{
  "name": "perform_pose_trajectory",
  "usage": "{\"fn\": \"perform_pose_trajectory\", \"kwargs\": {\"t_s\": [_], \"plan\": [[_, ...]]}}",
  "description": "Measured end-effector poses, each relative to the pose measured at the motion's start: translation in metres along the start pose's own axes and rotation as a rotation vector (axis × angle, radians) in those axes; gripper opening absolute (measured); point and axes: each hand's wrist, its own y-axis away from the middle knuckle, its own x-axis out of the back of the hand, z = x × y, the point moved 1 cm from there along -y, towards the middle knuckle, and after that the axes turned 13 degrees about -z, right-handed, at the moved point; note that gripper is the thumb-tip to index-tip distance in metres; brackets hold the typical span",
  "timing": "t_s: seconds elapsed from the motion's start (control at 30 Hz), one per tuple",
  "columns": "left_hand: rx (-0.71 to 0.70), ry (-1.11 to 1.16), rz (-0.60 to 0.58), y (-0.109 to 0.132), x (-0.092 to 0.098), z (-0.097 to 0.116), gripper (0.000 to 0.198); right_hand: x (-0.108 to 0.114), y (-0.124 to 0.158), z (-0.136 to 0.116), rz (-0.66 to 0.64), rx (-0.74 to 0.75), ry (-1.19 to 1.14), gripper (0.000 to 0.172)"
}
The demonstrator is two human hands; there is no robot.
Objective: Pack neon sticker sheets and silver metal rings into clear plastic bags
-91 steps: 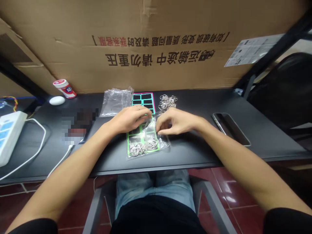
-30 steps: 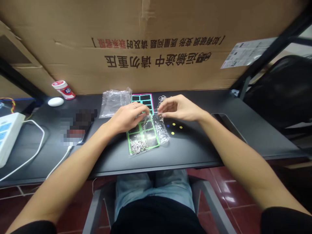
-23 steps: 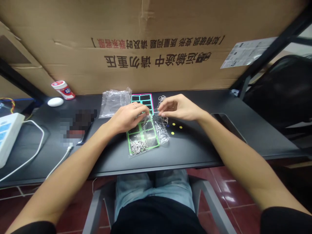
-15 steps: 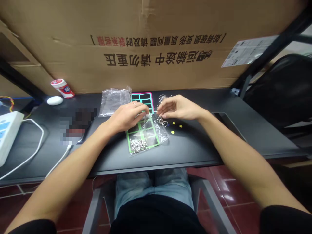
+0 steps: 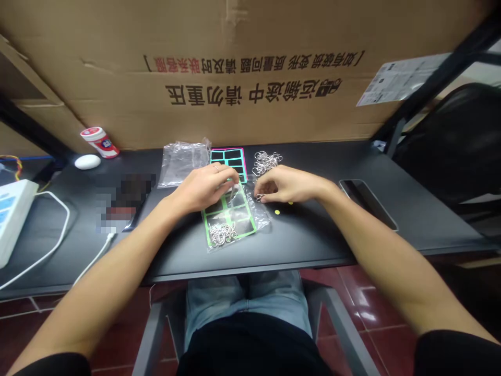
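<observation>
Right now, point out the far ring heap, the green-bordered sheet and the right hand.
Far ring heap (image 5: 267,162): head view, its middle.
Green-bordered sheet (image 5: 242,219): head view, lower-right panel.
Right hand (image 5: 287,184): head view, its back.

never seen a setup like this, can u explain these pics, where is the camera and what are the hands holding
No machine here: these are a person's bare hands, all seen from one camera on their head, looking forward and down.

The left hand seems to pinch the green-gridded clear bag, with metal rings gathered at its near end. The right hand pinches small metal pieces, probably more rings.

Also on the black desk: a ring pile, teal-and-pink grid, another clear bag, yellow dots and a phone.
</observation>
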Motion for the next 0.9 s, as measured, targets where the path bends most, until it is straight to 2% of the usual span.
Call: {"fn": "perform_pose_trajectory", "kwargs": {"t_s": [0.2, 0.4, 0.6, 0.7, 0.9], "plan": [[0.004, -0.008, 0.001, 0.0, -0.0001, 0.0002, 0.02, 0.0054, 0.0039, 0.0004, 0.145, 0.02, -0.125, 0.018], [-0.002, -0.005, 0.003, 0.0003, 0.0003, 0.0003, 0.021, 0.0029, 0.002, 0.0002, 0.207, -0.018, -0.186, 0.014], [0.003, -0.016, -0.005, 0.0006, 0.0013, 0.0012, 0.021, 0.001, 0.0017, 0.002, 0.257, -0.06, -0.241, 0.018], [0.005, -0.017, -0.006, 0.0003, 0.0018, 0.0023, 0.021, 0.0024, 0.0018, 0.0016, 0.268, -0.077, -0.181, 0.018], [-0.001, -0.025, -0.004, 0.0003, 0.0, 0.0008, 0.022, 0.0055, 0.001, 0.0047, 0.266, -0.084, 0.084, 0.013]]}}
